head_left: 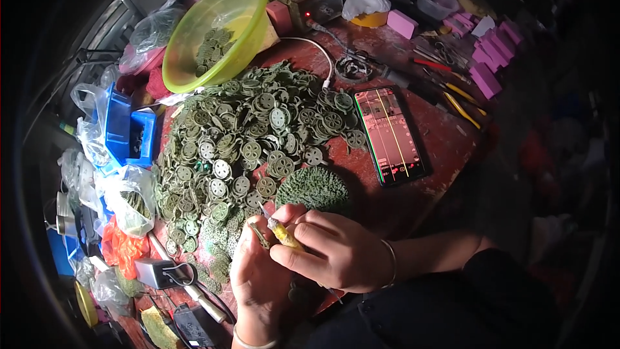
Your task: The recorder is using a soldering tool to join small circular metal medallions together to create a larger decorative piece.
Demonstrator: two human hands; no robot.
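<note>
While the right hand [339, 252] pinches a yellow-handled tool [284, 235] between thumb and forefinger, its fingers [310, 229] are curled tight around the handle, and the tool's long axis runs up and to the left, its tip pointing toward the left hand [258, 278]. That hand's fingers are closed around a small green coin-like disc [260, 234], held just beside the tool tip; whether tip and disc touch cannot be told. Both hands sit at the near edge of the bench [439, 136]. Just beyond them lies a round green stack of discs [314, 189], and farther up and left spreads the big heap of green discs [245, 136]. A phone [391, 136] lies to the right, and a yellow-green bowl [216, 32] stands at the far side.
</note>
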